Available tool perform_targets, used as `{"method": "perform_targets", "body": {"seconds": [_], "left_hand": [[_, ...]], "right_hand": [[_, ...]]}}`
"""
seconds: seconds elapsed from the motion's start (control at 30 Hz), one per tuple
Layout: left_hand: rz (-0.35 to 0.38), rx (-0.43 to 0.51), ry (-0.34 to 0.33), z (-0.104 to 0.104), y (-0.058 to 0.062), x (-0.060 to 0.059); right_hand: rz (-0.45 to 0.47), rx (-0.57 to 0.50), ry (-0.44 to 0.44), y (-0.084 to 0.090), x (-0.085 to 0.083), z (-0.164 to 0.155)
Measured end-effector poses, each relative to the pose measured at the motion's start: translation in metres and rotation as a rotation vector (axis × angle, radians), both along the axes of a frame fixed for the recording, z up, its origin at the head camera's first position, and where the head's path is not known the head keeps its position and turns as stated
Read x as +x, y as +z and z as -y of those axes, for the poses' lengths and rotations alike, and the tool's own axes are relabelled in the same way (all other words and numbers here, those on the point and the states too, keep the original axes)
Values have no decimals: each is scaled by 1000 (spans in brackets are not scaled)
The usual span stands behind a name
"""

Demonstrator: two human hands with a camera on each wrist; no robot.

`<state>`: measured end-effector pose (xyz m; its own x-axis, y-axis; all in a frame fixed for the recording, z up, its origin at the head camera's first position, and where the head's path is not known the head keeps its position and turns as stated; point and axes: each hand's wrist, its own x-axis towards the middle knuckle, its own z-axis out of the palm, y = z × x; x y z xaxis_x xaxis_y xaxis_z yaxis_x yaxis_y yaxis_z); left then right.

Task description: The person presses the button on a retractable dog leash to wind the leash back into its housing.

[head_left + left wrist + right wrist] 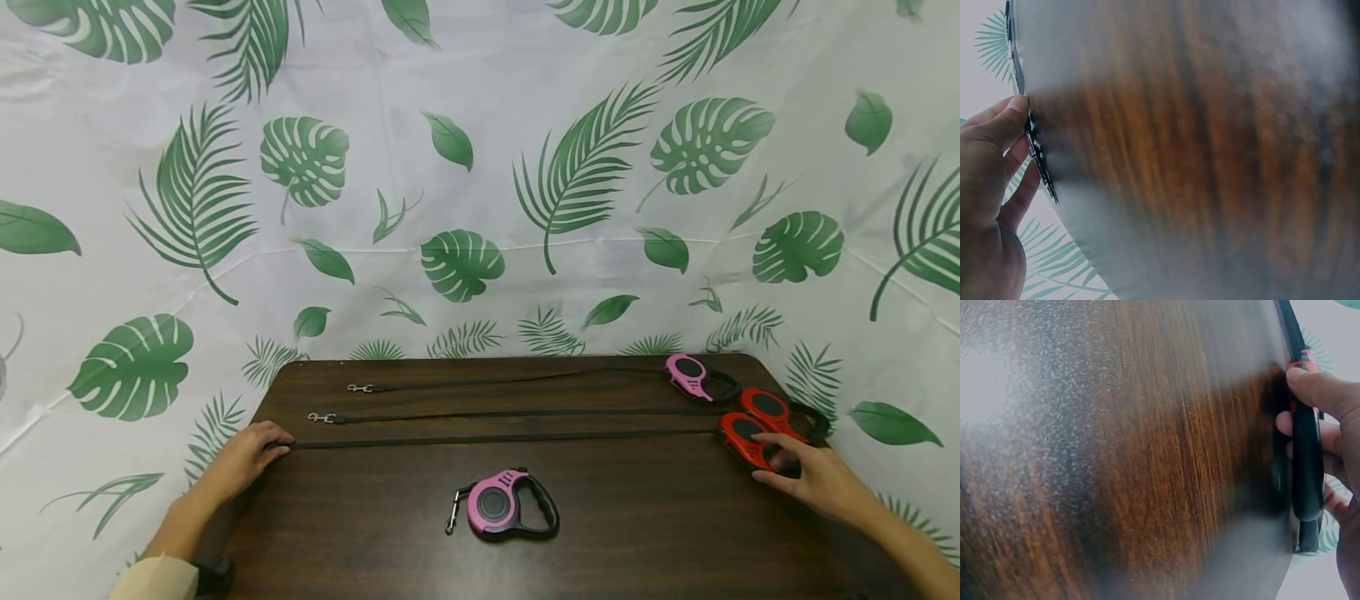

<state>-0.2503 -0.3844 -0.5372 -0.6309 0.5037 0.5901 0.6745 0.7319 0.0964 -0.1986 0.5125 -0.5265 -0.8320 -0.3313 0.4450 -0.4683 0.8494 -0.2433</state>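
Observation:
At the table's left side my left hand [243,460] pinches the clip end of a black leash strap [487,439], thumb against fingers; in the left wrist view the dark clip end [1041,165] sticks out past the fingertips. The strap runs straight across to a red retractable dog leash [744,435] on the right. My right hand [821,482] holds that leash by its handle, whose black grip [1307,462] shows between thumb and fingers in the right wrist view. Right behind it sits a second red retractable leash [768,406], its strap drawn out leftward to a metal clip [322,417].
Farther back lies a pink retractable leash [686,375], strap pulled out to a metal clip [360,388] on the left. Another pink leash [493,503], strap wound in, rests near the middle front of the brown wooden table [637,517]. A leaf-print cloth [480,183] hangs behind.

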Motion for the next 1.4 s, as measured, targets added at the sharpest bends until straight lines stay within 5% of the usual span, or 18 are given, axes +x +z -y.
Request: {"method": "perform_targets", "body": {"seconds": [0.23, 0.7, 1.17, 1.4], "left_hand": [[-32, -22, 1, 0, 3, 2], [-80, 51, -149, 4, 10, -3], [-125, 57, -152, 8, 13, -2], [-105, 81, -125, 8, 17, 2]], "right_hand": [[27, -15, 2, 1, 2, -2], [201, -110, -172, 18, 4, 5], [190, -234, -256, 31, -2, 4], [256, -279, -310, 40, -8, -2]]}}
